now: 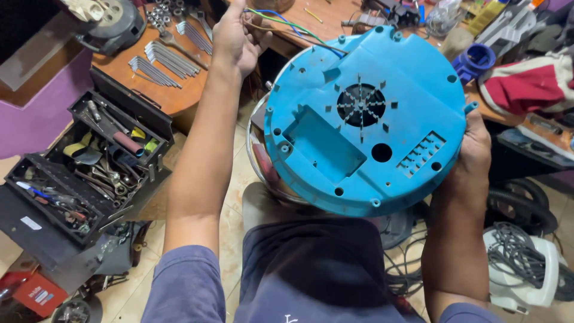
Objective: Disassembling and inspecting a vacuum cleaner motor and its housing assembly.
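Two bare forearms in view, no gloves, no watch, no rings or bands visible on either wrist. Left hand (pixel 236 36) and right hand (pixel 475 149) both uncovered.

Short sleeves, muted blue-grey fabric, ending above the elbow: left sleeve (pixel 182 284), right sleeve (pixel 469 314), only the hem edge of the right one showing at the frame bottom.

Dark navy garment (pixel 317 275) over the lap or torso, soft folds across it. Small pale mark near its lower edge, cut off by the frame; too little shows to tell its shape.
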